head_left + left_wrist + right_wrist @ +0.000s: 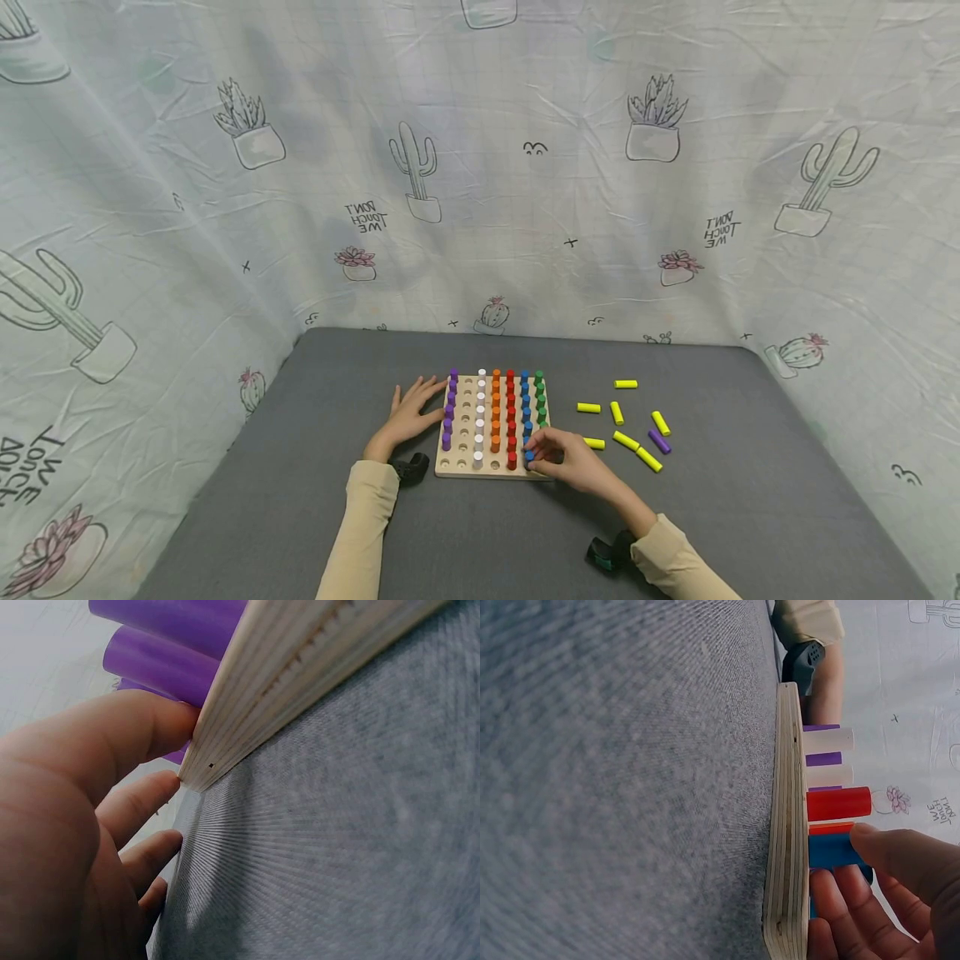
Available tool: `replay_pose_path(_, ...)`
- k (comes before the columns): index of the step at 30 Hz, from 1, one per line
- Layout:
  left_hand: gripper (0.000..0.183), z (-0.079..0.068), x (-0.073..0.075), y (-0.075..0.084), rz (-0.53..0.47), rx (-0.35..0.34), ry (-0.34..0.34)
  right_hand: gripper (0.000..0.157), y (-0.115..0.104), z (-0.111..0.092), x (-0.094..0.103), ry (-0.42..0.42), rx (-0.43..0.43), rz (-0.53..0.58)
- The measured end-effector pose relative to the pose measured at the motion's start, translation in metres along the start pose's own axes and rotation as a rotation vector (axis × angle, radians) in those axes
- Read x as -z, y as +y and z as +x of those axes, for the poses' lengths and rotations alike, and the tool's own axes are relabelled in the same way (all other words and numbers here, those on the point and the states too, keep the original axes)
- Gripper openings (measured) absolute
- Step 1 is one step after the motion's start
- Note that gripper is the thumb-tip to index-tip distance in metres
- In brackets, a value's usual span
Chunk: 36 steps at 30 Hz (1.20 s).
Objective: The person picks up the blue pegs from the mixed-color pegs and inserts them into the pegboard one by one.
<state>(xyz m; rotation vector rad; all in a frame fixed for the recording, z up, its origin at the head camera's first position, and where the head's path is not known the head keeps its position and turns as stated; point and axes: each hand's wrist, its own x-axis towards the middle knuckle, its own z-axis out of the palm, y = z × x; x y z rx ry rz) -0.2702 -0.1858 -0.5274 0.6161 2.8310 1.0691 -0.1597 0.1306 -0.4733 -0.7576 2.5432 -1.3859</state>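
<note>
A wooden pegboard (465, 476) holds rows of purple, white, orange, red, blue and green pegs. My right hand (576, 463) is at its near right corner, pinching a blue peg (831, 852) between thumb and fingers. That peg stands upright against the board in the right wrist view, beside a red peg (838, 803). My left hand (408, 417) lies at the board's left side with its fingers spread. Its thumb and index fingertip touch the board's edge, near the purple pegs (161, 666). The right hand hides the near end of the green column.
Several loose yellow pegs (626, 384) and one purple peg (659, 442) lie on the grey table (480, 542) right of the board. The column beside the purple pegs shows bare holes. A patterned cloth (480, 183) hangs behind and at both sides.
</note>
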Motion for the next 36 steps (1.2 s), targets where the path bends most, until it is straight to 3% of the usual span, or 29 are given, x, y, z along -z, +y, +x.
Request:
replay_pose_path(3, 0.061, 0.001, 0.000, -0.001, 0.002, -0.004, 0.004, 0.022, -0.003, -0.001, 0.001, -0.009, 0.013, 0.026)
replay_pose_path(10, 0.061, 0.002, -0.002, 0.000, -0.002, -0.023, 0.021, 0.023, 0.021, -0.001, 0.005, 0.001, 0.029, -0.008)
replay_pose_path(19, 0.062, 0.005, 0.002, 0.001, -0.008, -0.011, -0.005, 0.020, 0.029, -0.001, 0.020, 0.024, 0.027, -0.043)
replay_pose_path(29, 0.057, 0.003, 0.007, -0.006, -0.039, -0.031, -0.006, 0.024, 0.041, 0.003, 0.047, 0.092, -0.015, -0.088)
replay_pose_path(36, 0.053, 0.005, 0.015, -0.011, -0.027, -0.064, 0.007, 0.023, 0.060, 0.002, 0.066, 0.127, -0.026, -0.139)
